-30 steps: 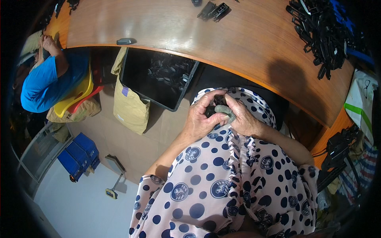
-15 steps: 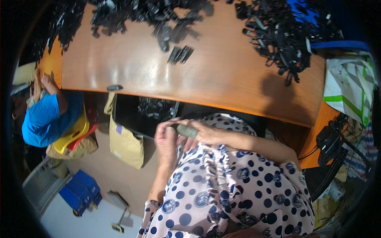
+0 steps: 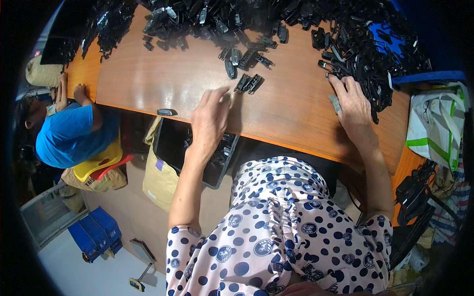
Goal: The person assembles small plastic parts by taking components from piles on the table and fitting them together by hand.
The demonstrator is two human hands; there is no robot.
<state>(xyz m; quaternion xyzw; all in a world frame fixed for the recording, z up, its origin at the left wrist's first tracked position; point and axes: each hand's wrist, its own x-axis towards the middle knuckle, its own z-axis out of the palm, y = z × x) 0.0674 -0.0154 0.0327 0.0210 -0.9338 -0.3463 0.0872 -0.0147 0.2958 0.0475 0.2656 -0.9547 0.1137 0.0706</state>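
My left hand [image 3: 210,118] hovers over the table's near edge, fingers stretched forward and slightly blurred, with nothing visible in it. Just beyond its fingertips lie two slim black plastic housings [image 3: 248,84], side by side. My right hand [image 3: 354,106] reaches to the near edge of the right-hand pile of black plastic parts [image 3: 353,54]. Its fingers are extended, and the fingertips are at the outermost pieces. A grey-green piece [image 3: 335,103] sits at the right thumb; whether it is worn or held I cannot tell. Several loose black parts [image 3: 236,56] lie farther up the table.
More black parts heap along the far side of the brown table [image 3: 286,108]. One oval dark part [image 3: 167,112] rests at the near edge. Below stands a black bin [image 3: 212,180] holding parts. A person in a blue shirt [image 3: 66,135] sits at left; a white-green bag [image 3: 434,121] is at right.
My hands were together in front of my body and have moved apart. The left is now above the table edge, the right at the right-hand pile. The view has shifted slightly.
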